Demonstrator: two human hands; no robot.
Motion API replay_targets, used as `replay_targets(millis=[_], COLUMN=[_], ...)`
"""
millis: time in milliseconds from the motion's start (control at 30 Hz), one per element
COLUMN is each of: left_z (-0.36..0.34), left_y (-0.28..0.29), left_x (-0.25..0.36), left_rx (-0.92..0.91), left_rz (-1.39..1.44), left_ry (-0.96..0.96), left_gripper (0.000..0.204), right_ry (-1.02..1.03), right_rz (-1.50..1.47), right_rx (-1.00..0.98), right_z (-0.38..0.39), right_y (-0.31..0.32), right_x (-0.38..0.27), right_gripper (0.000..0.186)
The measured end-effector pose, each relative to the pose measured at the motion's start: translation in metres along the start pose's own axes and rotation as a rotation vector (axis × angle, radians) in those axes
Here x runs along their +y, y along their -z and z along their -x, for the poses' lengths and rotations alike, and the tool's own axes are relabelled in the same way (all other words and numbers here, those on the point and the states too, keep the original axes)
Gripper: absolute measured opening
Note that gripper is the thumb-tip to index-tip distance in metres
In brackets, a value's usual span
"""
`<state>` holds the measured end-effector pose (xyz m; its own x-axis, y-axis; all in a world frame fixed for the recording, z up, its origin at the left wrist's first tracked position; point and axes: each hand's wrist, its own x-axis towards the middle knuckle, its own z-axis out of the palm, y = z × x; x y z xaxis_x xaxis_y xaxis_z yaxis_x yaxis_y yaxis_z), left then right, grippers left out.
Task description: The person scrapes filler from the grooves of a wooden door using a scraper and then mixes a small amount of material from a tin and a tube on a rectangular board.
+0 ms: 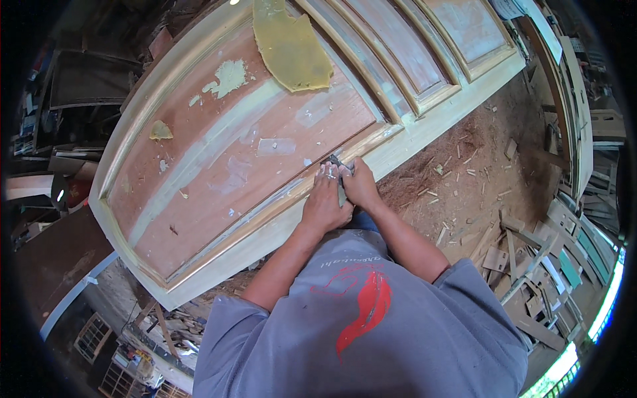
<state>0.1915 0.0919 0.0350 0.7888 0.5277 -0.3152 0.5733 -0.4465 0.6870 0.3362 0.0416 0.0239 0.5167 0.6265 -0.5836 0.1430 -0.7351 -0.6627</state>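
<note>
A large wooden door lies flat in front of me, with a reddish panel patched in pale filler. My left hand and my right hand are pressed together at the door's near moulding, both closed on a small dark metal scraper whose blade touches the moulding edge. Filler smears my left fingers. A yellow-green lump of putty lies spread on the panel farther up, and a smaller dab sits at the left.
Sawdust and wood chips cover the ground to my right. Offcuts and wooden frame pieces are piled at the lower right. Dark boards and clutter stand on the left, and another framed piece lies below.
</note>
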Motion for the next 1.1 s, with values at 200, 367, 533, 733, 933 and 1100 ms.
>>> replay_targets(millis=[200,367,533,733,933,1100], left_z=[0.019,0.021,0.018,0.020,0.032,0.047], left_y=[0.011,0.011,0.022,0.005,0.008,0.026], left_x=[-0.016,-0.024,-0.032,-0.017,-0.029,-0.036], left_rx=[-0.066,-0.051,-0.159,0.010,-0.027,-0.057], left_rz=[-0.021,-0.008,0.006,-0.012,-0.023,0.016], left_ry=[0.014,0.004,0.012,0.012,0.018,0.044], left_gripper=[0.098,0.099,0.098,0.096,0.098,0.096], right_ry=[0.001,-0.024,-0.058,0.070,0.092,0.003], right_rz=[-0.025,0.057,0.007,-0.025,-0.021,0.001], right_rx=[0.054,0.068,0.155,0.037,0.051,0.038], right_z=[0.018,0.017,0.025,0.008,0.019,0.033], right_y=[-0.026,-0.035,-0.044,-0.027,-0.036,-0.059], right_x=[0.008,0.002,-0.002,0.017,0.009,0.001], right_gripper=[0.032,0.031,0.030,0.027,0.029,0.031])
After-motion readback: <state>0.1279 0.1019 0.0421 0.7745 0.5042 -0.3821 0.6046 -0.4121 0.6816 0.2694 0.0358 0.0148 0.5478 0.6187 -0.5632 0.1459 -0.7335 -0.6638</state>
